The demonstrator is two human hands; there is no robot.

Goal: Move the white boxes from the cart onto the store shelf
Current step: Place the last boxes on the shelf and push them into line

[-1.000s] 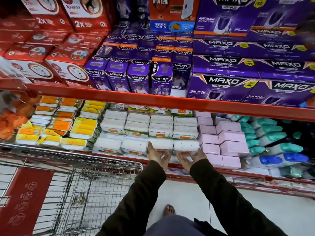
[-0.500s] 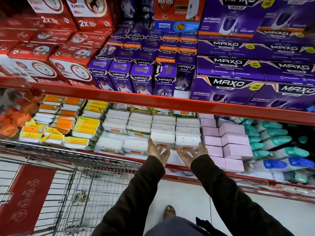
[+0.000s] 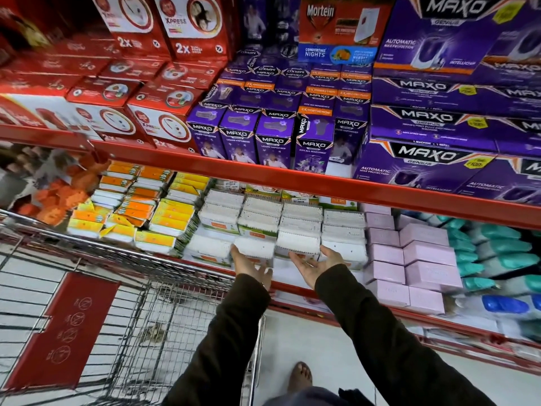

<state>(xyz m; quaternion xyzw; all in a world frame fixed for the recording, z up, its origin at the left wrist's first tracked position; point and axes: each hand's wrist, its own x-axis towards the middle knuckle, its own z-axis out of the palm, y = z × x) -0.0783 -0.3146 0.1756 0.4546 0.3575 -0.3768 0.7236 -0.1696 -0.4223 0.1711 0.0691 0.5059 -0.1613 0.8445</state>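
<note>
Stacks of white boxes (image 3: 298, 230) stand in several columns on the lower store shelf (image 3: 295, 290), under a red shelf rail. My left hand (image 3: 252, 266) and my right hand (image 3: 316, 266) hover just in front of the front white boxes, palms turned up and inward, fingers spread, holding nothing. My left fingertips are at the lower edge of one front box (image 3: 255, 249). The wire cart (image 3: 140, 303) stands at lower left beside my left sleeve. No white box shows in the part of its basket that I can see.
Orange and yellow packs (image 3: 152, 212) lie left of the white boxes; pink boxes (image 3: 421, 259) and teal and blue bottles (image 3: 497, 259) sit to the right. Purple Maxo cartons (image 3: 424, 159) and red cartons (image 3: 140, 118) fill the shelf above. A sandalled foot (image 3: 300, 376) stands on the pale floor.
Both hands lifted white boxes from the shelf's front edge onto the stacks, let go, and drew back slightly with the palms open. The view shifted a little to the left.
</note>
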